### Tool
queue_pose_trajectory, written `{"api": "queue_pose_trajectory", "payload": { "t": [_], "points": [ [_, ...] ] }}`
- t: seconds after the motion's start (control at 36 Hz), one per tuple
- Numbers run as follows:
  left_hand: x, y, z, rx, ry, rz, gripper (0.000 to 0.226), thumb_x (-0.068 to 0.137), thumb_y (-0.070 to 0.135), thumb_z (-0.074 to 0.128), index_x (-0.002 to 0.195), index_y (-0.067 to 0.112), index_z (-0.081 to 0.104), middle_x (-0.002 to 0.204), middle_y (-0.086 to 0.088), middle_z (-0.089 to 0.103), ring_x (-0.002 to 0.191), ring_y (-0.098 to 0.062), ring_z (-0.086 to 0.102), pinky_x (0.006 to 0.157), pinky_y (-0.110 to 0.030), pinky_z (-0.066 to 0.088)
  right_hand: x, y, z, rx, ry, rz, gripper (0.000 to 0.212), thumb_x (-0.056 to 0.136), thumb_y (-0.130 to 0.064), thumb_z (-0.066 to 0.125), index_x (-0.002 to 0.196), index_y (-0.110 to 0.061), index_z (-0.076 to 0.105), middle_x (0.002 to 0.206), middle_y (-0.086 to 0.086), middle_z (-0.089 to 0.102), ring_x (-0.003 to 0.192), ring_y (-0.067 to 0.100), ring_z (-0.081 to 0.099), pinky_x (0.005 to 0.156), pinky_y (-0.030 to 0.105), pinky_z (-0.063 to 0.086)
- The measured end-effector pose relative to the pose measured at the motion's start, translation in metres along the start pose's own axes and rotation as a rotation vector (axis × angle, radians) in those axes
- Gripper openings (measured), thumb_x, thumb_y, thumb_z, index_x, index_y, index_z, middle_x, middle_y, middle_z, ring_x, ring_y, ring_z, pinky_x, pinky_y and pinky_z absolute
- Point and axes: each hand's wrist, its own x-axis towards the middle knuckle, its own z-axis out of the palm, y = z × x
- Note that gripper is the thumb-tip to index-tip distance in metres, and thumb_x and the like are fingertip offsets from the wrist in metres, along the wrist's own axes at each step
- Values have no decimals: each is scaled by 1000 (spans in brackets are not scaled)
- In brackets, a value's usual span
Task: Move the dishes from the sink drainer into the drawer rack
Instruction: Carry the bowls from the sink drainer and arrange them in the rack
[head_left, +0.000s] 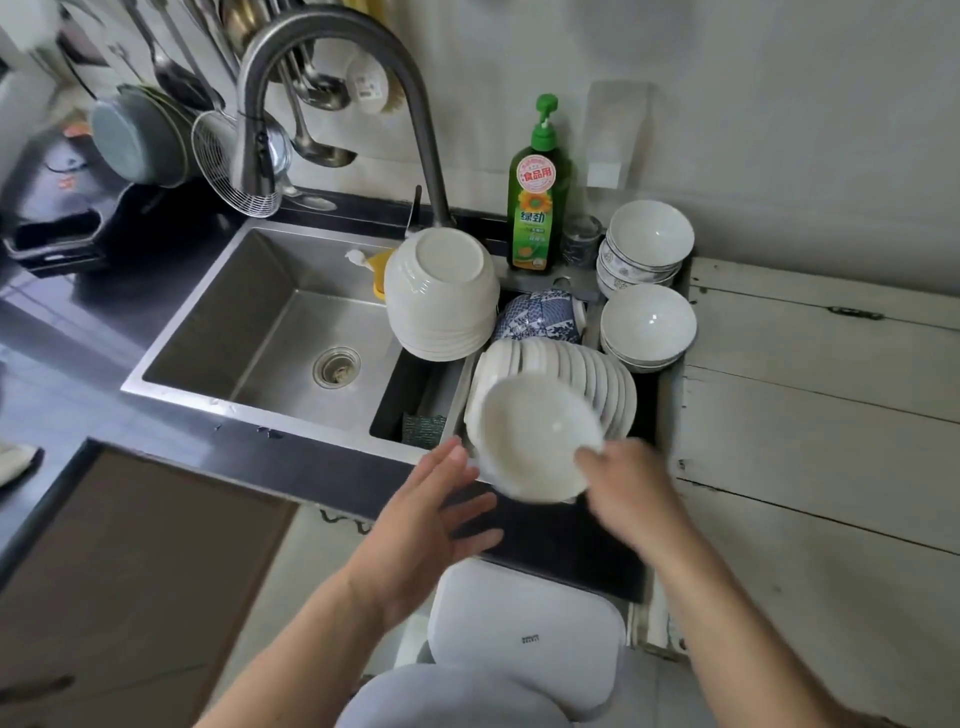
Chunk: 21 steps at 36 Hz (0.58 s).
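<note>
White porcelain fills the drainer at the right end of the sink: a row of plates standing on edge, a stack of upturned bowls leaning at the left, a blue-patterned bowl behind. Two more bowl stacks sit on the counter by the green soap bottle.

One white bowl is lifted clear at the front of the row, tilted toward the camera. The right hand holds it, its grip pinching the near right rim, though blur hides the exact finger placement. The left hand hovers just beside the bowl's left edge, fingers straight and spread, holding nothing.

The drawer rack is not in view, so the bowl has a way to travel. A one-sided pinch on a possibly wet rim is the weak point: the bowl could swing and slip, or knock the plate row as it comes away. The leaning stack of upturned bowls also looks liable to slide into the sink if jostled. Bringing the left hand under the bowl would likely steady it.
</note>
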Motion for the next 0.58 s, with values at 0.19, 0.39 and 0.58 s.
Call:
{"api": "queue_pose_trajectory", "payload": {
  "t": [0.19, 0.39, 0.58],
  "points": [
    [-1, -17, -15, -43, 233, 4, 67, 81, -15, 32, 130, 19, 63, 123, -21, 67, 111, -44, 64, 76, -52, 61, -57, -21, 51, -85, -181, -163, 53, 106, -47, 33, 64, -19, 49, 63, -2, 56, 57, 14, 52, 55, 32, 42],
    [-9, -16, -31, -117, 421, -4, 72, 80, -20, 23, 133, 16, 53, 126, -17, 57, 114, -46, 58, 70, -51, 62, 62, 2, -20, 45, 214, 20, 36, 98, -41, 44, 91, -12, 64, 86, 10, 72, 80, 32, 68, 75, 39, 55],
    [-14, -12, -41, -187, 440, 36, 68, 79, -20, 22, 130, 13, 53, 128, -19, 55, 115, -47, 57, 72, -50, 62, 161, 8, -90, -131, 450, 236, 44, 96, -31, 52, 129, -3, 44, 128, 28, 60, 113, 49, 61, 95, 50, 52]
  ]
}}
